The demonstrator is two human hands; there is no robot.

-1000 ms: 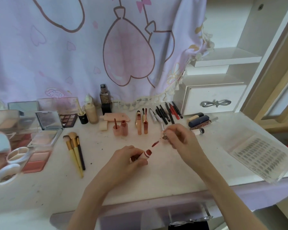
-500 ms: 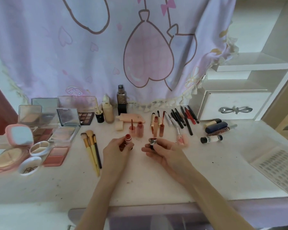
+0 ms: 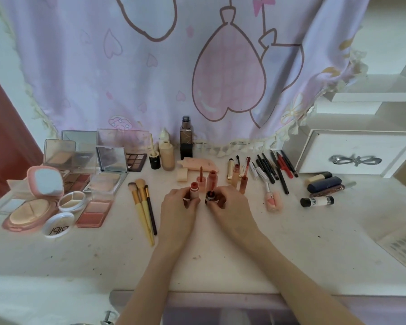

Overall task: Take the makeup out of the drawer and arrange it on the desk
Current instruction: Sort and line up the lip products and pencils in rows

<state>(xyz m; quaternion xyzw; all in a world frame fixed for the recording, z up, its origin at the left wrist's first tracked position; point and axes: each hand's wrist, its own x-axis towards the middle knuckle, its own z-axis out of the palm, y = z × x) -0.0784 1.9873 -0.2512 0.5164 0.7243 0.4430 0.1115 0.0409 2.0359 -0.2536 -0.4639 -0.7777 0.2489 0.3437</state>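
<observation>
Standing upright on the desk (image 3: pixel 291 249), a small lip tube (image 3: pixel 194 190) is gripped by the left hand (image 3: pixel 179 207), whose fingers are curled round its lower part; only its red top is seen above them. Just beside it, to the right, its dark cap (image 3: pixel 209 197) is pinched by the curled fingers of the right hand (image 3: pixel 227 205). Tube and cap are near each other but apart. Behind the hands, more lip tubes (image 3: pixel 211 178) are stood in a row. Brushes (image 3: pixel 142 202) are laid to the left, with open palettes (image 3: pixel 96 184) and compacts (image 3: pixel 33 207) beyond them. Pencils (image 3: pixel 277 168) are fanned out to the right, before a white drawer (image 3: pixel 356 153) with a bow handle. A pink curtain (image 3: pixel 174 66) printed with hearts is hung behind the desk.
</observation>
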